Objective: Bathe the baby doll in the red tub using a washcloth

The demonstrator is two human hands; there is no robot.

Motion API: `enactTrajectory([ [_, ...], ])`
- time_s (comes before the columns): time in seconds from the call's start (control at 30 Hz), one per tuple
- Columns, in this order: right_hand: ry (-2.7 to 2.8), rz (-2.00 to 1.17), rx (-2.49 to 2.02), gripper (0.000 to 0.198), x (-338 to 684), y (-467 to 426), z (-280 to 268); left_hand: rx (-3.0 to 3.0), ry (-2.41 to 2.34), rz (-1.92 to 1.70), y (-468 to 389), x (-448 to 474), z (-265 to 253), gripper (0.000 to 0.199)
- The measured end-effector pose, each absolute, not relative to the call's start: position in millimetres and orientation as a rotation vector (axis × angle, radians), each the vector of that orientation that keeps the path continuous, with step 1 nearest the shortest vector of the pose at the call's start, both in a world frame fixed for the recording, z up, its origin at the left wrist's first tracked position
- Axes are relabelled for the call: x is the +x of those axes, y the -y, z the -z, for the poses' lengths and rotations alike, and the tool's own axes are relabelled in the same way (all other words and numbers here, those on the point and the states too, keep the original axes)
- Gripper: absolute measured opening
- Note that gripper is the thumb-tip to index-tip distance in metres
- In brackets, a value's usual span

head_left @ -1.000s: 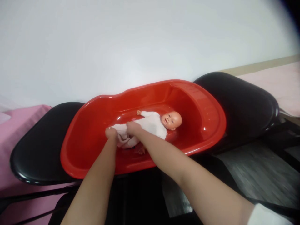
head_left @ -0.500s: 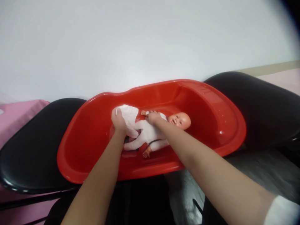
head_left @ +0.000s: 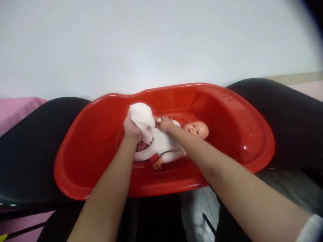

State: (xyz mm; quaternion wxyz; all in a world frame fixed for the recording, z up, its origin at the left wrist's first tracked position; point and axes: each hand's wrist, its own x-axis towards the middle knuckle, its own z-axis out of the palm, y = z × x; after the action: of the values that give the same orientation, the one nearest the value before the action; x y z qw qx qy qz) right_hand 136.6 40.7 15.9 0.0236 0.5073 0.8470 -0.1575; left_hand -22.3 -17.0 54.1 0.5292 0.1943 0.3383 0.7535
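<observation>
A baby doll [head_left: 165, 143] in white clothing lies on its back in a red baby bath [head_left: 85, 158], its head to the right. My left hand [head_left: 131, 126] is closed on a bunched white cloth [head_left: 141, 114] above the doll's legs. The cloth hides one leg; the other stretches left along the bath floor. On the far side of the doll's chest, near its far arm, my right hand [head_left: 167, 124] curls its fingers against it. Beneath the doll, part of a dark red and black thing [head_left: 142, 146] shows; I cannot make out what it is.
Black rounded seats [head_left: 27, 144] stand left and right of the bath, level with its sides. Behind it rises a pale wall [head_left: 151, 43]. Pink material [head_left: 20, 111] lies at the far left. A grey crinkled surface [head_left: 202, 211] shows below the bath's near rim.
My left hand has moved right and slightly up with the cloth, which now sits more bunched against the doll's lower body. My right hand stays on the doll. The view has shifted slightly.
</observation>
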Motion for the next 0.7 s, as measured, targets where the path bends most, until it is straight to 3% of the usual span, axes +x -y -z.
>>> enactTrajectory([
  [0.43,-2.915,0.295,1.145,0.043,182,-5,-39,0.436,-0.915,-1.813,16,-17,-36,0.037],
  [0.7,-2.999,0.291,1.047,0.041,185,-10,-30,0.574,-0.980,-1.559,10,-9,-15,0.038],
])
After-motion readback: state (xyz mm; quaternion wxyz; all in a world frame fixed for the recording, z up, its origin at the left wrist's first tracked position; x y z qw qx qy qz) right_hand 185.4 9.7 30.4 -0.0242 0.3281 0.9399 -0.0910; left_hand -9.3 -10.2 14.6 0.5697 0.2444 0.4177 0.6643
